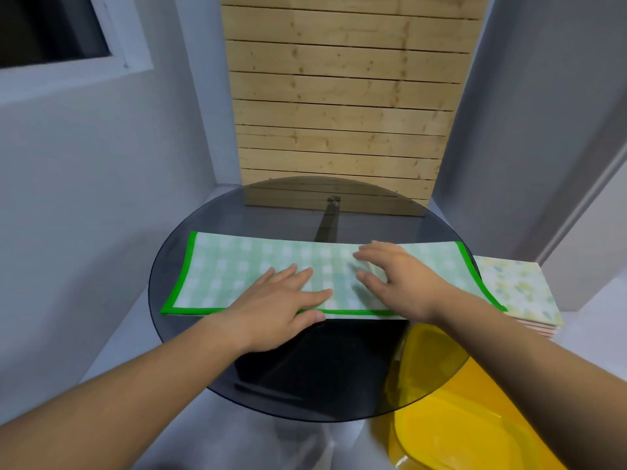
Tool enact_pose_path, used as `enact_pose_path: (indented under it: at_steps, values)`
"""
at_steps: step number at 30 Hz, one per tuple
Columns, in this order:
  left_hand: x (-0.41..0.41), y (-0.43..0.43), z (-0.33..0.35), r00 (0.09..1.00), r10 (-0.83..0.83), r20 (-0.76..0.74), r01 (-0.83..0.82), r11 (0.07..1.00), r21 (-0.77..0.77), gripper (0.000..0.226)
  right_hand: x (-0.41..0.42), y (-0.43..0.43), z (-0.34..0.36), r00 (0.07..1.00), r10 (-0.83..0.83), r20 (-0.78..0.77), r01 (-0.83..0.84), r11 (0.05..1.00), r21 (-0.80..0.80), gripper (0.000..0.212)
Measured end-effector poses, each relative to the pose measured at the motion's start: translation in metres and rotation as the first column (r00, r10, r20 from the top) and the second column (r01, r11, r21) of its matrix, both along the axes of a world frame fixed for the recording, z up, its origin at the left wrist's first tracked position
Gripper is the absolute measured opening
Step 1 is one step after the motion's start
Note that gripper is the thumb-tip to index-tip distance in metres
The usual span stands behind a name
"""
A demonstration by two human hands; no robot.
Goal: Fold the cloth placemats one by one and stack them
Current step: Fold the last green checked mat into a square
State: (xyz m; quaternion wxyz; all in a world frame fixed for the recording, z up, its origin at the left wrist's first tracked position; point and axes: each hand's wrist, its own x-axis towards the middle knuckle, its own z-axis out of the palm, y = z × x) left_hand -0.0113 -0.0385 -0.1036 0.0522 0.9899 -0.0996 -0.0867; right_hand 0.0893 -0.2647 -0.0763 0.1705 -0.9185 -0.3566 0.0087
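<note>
A green checked placemat [237, 266] with a bright green border lies across the round dark glass table [305, 374], folded into a long strip. My left hand [281, 300] rests flat on it near the front edge, fingers straight. My right hand [393, 276] hovers just over or lightly touches the strip's right half, fingers spread and relaxed; it is slightly blurred. A stack of placemats [519, 293] with a pale yellow leaf print on top sits to the right, beside the table's edge.
A yellow plastic chair [458, 418] stands at the lower right, partly under the glass. A wooden slat panel [342, 96] leans against the wall behind the table. White walls close in on both sides.
</note>
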Motion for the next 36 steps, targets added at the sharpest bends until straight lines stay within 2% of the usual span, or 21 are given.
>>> enact_pose_path:
  at_steps: [5, 9, 11, 19, 25, 33, 36]
  values:
    - [0.001, 0.002, 0.002, 0.998, 0.002, 0.057, -0.001, 1.000, -0.007, 0.057, 0.017, 0.042, -0.019, 0.996, 0.007, -0.092, -0.020, 0.990, -0.142, 0.062]
    - [0.012, 0.005, 0.010, 0.986, 0.093, 0.137, -0.080, 0.992, -0.094, 0.050, 0.022, 0.046, -0.038, 0.999, 0.014, -0.031, -0.020, 0.977, -0.211, 0.062]
    - [0.024, 0.007, 0.011, 0.977, 0.120, 0.179, -0.106, 0.991, -0.085, 0.048, 0.023, 0.046, -0.041, 1.000, 0.010, -0.020, -0.014, 0.976, -0.218, 0.062]
    - [0.047, 0.007, -0.008, 0.985, 0.172, 0.023, -0.172, 0.985, -0.026, 0.065, 0.023, 0.045, -0.041, 1.000, 0.008, -0.021, -0.012, 0.977, -0.214, 0.062]
    - [0.047, 0.019, -0.012, 0.963, 0.271, 0.009, -0.271, 0.963, -0.014, 0.083, 0.023, 0.045, -0.039, 0.999, 0.011, -0.037, -0.019, 0.975, -0.221, 0.063]
    - [0.049, 0.040, -0.013, 0.950, 0.311, 0.016, -0.311, 0.950, -0.003, 0.084, 0.025, 0.051, -0.030, 0.996, 0.008, -0.086, -0.032, 0.960, -0.278, 0.065]
    - [0.052, 0.045, -0.012, 0.953, 0.302, 0.006, -0.302, 0.953, -0.004, 0.084, 0.025, 0.062, -0.026, 0.998, 0.046, -0.044, -0.056, 0.966, -0.254, 0.064]
